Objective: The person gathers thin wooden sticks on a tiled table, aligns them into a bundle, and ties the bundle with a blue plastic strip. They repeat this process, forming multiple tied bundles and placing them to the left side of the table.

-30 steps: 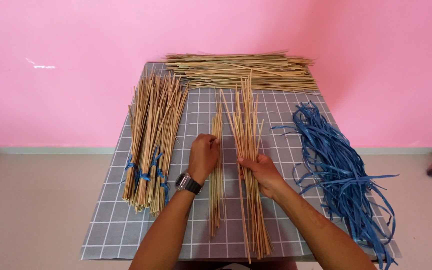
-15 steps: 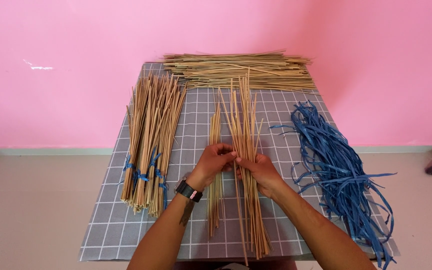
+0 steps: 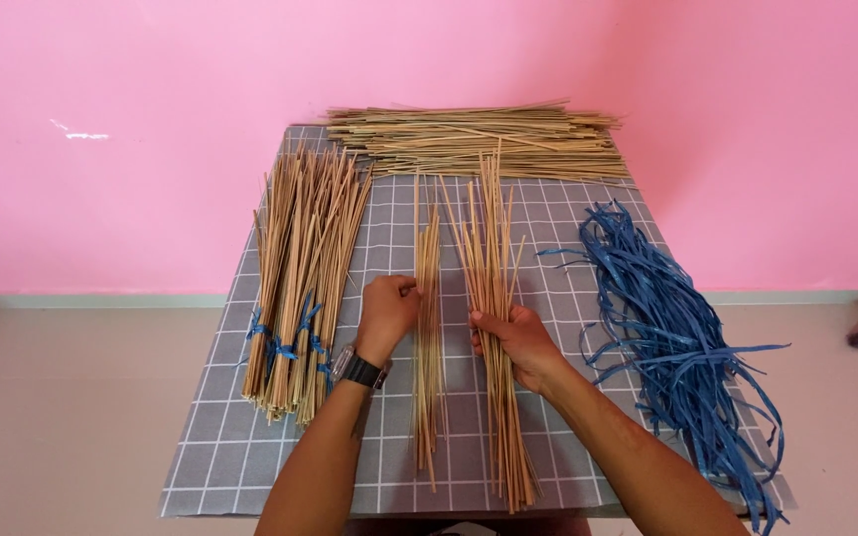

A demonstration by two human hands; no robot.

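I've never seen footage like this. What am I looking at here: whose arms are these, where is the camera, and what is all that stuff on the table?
There is no machine here: the arms belong to a person, and the camera sits on that person's head, looking down, so you see what they see. Both bare hands work over a table with a grey checked cloth set against a pink wall. The left hand, with a dark wristwatch, touches a thin bunch of tan sticks lying lengthwise. The right hand grips a thicker bunch of sticks beside it. To the left lie bundles of sticks tied with blue strips. Along the far edge lies a loose pile of sticks placed crosswise. On the right is a heap of loose blue strips.
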